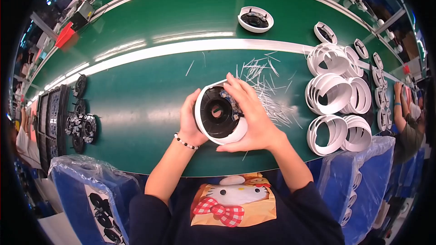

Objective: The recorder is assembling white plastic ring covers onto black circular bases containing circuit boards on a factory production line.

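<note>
Over the middle of the green bench I hold a white round plastic housing (237, 134), tilted so that its open face shows. Inside it sits a black ring-shaped insert (211, 126) with a round hole in the middle and a small circuit board (235, 107) along its right side. My left hand (188, 119) is curled round the housing's left edge. On the other side my right hand (254, 114) grips it, thumb low and fingers over the top right rim. The right fingertips lie close to the circuit board; whether they touch it I cannot tell.
Thin white strips (268, 95) are scattered beyond my right hand. Stacked white rings (318, 95) stand at right, black round parts (78, 124) and black trays (51, 118) at left. Housings (257, 29) sit on the far green belt. Plastic-lined blue bins (68, 190) flank me; a person (406, 127) is at far right.
</note>
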Available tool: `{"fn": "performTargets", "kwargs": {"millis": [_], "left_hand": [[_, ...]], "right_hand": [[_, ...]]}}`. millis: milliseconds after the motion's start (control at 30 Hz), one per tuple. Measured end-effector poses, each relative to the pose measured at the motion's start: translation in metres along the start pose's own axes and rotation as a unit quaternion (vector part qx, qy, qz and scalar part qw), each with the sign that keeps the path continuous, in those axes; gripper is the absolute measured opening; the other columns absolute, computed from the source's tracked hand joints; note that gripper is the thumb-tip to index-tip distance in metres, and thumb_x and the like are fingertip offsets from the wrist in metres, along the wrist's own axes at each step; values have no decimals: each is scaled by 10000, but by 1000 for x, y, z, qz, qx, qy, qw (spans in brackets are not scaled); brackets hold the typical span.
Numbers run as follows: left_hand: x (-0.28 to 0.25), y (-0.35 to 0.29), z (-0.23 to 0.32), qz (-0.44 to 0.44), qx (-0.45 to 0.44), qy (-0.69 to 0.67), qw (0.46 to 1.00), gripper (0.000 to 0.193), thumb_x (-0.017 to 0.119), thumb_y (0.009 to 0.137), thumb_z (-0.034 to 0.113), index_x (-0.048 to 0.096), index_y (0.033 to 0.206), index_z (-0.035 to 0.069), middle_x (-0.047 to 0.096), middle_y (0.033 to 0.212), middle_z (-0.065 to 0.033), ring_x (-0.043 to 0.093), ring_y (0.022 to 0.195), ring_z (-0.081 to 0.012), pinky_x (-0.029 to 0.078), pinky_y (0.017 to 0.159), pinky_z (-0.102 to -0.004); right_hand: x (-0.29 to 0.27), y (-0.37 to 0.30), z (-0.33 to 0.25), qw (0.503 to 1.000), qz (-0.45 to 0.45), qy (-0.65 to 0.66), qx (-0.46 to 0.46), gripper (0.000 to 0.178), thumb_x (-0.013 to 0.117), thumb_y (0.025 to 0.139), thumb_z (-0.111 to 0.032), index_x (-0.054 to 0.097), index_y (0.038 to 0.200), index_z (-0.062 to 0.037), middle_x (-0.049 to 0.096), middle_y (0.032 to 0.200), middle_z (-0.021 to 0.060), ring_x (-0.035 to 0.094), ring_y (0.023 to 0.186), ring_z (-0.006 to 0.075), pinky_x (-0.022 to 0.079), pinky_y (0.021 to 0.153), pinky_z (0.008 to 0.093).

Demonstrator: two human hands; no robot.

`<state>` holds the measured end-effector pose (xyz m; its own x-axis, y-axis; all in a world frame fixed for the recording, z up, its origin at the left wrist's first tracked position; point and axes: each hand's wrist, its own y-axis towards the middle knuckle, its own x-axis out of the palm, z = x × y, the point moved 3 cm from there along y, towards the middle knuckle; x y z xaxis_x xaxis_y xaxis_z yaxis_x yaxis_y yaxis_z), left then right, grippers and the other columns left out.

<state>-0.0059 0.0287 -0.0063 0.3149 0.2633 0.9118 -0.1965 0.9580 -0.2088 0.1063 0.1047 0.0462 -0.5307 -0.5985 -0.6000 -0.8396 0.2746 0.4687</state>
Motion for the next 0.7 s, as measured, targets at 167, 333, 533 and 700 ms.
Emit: {"fn": "performTargets", "kwargs": {"millis": [167, 333, 533, 700], "left_hand": [[-2, 2, 0, 52, -13, 5, 999, 394, 328, 844, 321, 542, 1011, 35, 583, 947, -98, 555, 845, -205, 464, 756, -344], [4, 0, 2, 11, -30, -19, 999, 679, 255, 811, 613, 493, 1107, 51, 545, 1055, -116, 540, 942, -240, 448, 826, -373], [-9, -1, 1, -64, -41, -60, 995, 782, 281, 760, 677, 412, 1183, 32, 494, 1139, -168, 521, 992, -299, 429, 859, -422], [-9, -2, 0, -12, 69, -20, 997, 574, 458, 745, 412, 429, 1147, 4, 511, 1093, -154, 521, 984, -270, 444, 842, -391]], "right_hand": [[-1, 10, 5, 998, -58, 29, 11, 1081, 807, 426, -339, 239, 1287, -14, 274, 1313, 180, 276, 1194, 350, 284, 963, 403], [4, 12, -2, 995, -88, -28, 31, 1078, 799, 395, -299, 244, 1278, -25, 278, 1303, 206, 270, 1183, 384, 262, 967, 440], [-7, 25, -5, 991, -129, -14, -7, 1060, 793, 401, -347, 266, 1251, 2, 347, 1248, 197, 326, 1143, 368, 320, 928, 417], [11, 19, -3, 997, 3, -61, 53, 1062, 780, 392, -355, 275, 1238, 41, 377, 1204, 205, 352, 1120, 366, 327, 922, 406]]}}
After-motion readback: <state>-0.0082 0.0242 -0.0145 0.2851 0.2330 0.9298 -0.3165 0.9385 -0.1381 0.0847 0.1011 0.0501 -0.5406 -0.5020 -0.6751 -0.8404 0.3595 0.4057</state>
